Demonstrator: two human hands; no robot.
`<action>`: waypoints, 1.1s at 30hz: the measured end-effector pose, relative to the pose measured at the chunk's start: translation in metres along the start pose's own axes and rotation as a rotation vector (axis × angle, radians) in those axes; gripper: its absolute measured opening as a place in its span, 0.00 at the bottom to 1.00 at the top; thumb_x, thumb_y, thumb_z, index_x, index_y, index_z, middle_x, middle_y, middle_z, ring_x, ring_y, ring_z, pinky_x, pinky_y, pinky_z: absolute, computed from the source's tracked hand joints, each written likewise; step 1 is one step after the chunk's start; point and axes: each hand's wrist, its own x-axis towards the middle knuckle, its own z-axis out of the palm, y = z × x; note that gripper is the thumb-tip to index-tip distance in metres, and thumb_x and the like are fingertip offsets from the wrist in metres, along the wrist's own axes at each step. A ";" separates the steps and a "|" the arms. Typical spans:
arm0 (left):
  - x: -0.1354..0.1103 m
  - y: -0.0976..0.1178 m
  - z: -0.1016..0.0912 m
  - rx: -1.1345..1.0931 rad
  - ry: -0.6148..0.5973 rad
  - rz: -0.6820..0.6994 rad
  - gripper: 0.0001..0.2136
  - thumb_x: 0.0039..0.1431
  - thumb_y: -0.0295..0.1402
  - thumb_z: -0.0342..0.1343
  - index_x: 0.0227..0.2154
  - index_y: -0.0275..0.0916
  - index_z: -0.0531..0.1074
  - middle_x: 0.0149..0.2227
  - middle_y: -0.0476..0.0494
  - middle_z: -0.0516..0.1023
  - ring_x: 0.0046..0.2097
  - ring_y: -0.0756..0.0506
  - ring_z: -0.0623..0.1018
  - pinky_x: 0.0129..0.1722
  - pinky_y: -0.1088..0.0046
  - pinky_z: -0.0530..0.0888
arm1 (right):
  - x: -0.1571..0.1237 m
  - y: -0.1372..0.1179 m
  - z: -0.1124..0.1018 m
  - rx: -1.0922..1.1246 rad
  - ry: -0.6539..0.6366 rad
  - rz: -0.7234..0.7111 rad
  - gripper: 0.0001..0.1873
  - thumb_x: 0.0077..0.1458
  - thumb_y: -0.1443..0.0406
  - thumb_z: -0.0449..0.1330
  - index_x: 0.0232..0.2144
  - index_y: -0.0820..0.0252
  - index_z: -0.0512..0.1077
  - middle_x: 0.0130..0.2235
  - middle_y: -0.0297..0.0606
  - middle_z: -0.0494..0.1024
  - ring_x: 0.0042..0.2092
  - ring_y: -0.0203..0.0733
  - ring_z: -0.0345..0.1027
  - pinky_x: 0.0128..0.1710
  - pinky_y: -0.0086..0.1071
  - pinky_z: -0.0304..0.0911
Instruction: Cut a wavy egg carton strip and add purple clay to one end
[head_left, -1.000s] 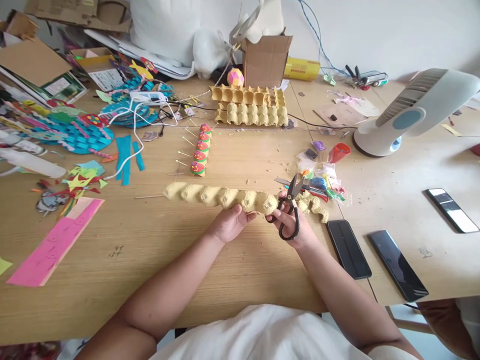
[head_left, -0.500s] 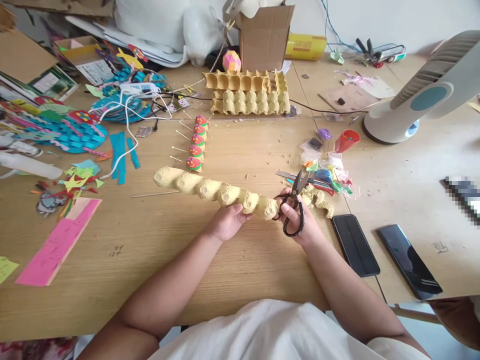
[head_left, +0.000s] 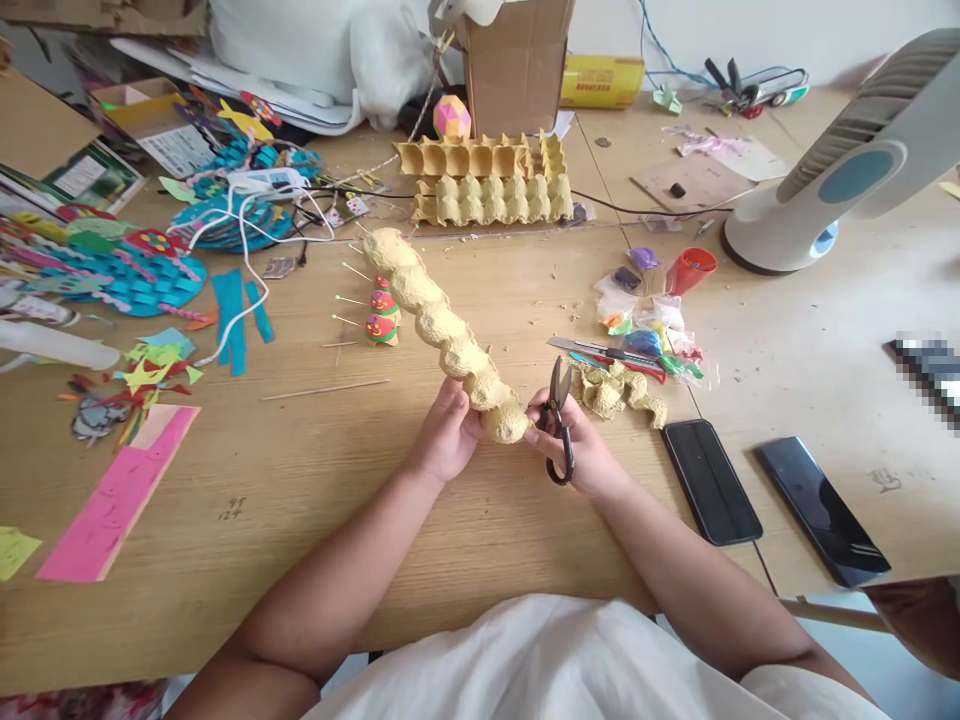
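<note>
A strip of yellow egg carton (head_left: 441,327) with several bumps slants up and away to the left above the table. My left hand (head_left: 448,432) grips it near its close end, thumb along the side. In my right hand (head_left: 581,445) is a pair of black-handled scissors (head_left: 557,425), blades pointing up and slightly apart; the fingertips of this hand also touch the strip's near end. Behind the strip, partly hidden, stands a painted row of carton bumps (head_left: 383,318) with red faces and pins. Carton scraps (head_left: 611,388) lie right of the scissors.
A utility knife (head_left: 607,350) and bags of coloured clay (head_left: 645,343) lie beyond my right hand, near a red cup (head_left: 691,270). Two phones (head_left: 711,482) rest at right. Uncut egg cartons (head_left: 502,200) sit at the back. Blue paper strips (head_left: 230,322) and pink paper (head_left: 124,495) are left.
The egg carton strip has swung from nearly level to a steep slant, its far end rising and now covering part of the painted row. My right hand and the scissors have shifted left.
</note>
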 end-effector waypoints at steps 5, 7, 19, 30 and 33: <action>0.003 -0.008 -0.005 0.057 0.034 0.088 0.26 0.51 0.45 0.73 0.51 0.47 0.74 0.48 0.47 0.80 0.45 0.47 0.81 0.42 0.72 0.79 | 0.000 -0.007 -0.002 -0.079 0.073 -0.068 0.25 0.47 0.60 0.76 0.43 0.50 0.67 0.38 0.31 0.70 0.39 0.38 0.64 0.41 0.32 0.64; 0.002 -0.007 -0.007 0.058 0.046 0.081 0.26 0.50 0.47 0.73 0.50 0.47 0.75 0.46 0.46 0.81 0.45 0.46 0.81 0.40 0.73 0.79 | 0.000 -0.010 -0.004 -0.078 0.059 -0.069 0.25 0.47 0.61 0.77 0.43 0.50 0.68 0.38 0.32 0.70 0.39 0.38 0.64 0.41 0.32 0.64; -0.011 -0.012 -0.006 0.069 0.118 -0.047 0.21 0.51 0.52 0.70 0.36 0.39 0.80 0.34 0.45 0.84 0.34 0.47 0.83 0.30 0.74 0.81 | 0.007 -0.011 -0.009 0.321 0.023 0.022 0.27 0.48 0.56 0.76 0.45 0.51 0.68 0.35 0.28 0.69 0.31 0.33 0.63 0.32 0.29 0.64; -0.010 -0.012 -0.003 0.071 0.230 0.022 0.24 0.50 0.55 0.70 0.41 0.42 0.80 0.39 0.45 0.86 0.36 0.47 0.84 0.35 0.75 0.81 | 0.002 -0.013 -0.009 -0.198 0.143 -0.087 0.30 0.48 0.55 0.75 0.48 0.52 0.65 0.38 0.33 0.74 0.39 0.39 0.69 0.40 0.34 0.65; -0.009 -0.012 -0.005 0.101 0.267 0.084 0.24 0.49 0.54 0.71 0.42 0.42 0.80 0.41 0.45 0.86 0.37 0.47 0.84 0.37 0.74 0.82 | 0.000 -0.012 -0.006 -0.220 0.069 -0.040 0.29 0.52 0.52 0.72 0.48 0.55 0.65 0.35 0.33 0.74 0.35 0.38 0.67 0.35 0.32 0.63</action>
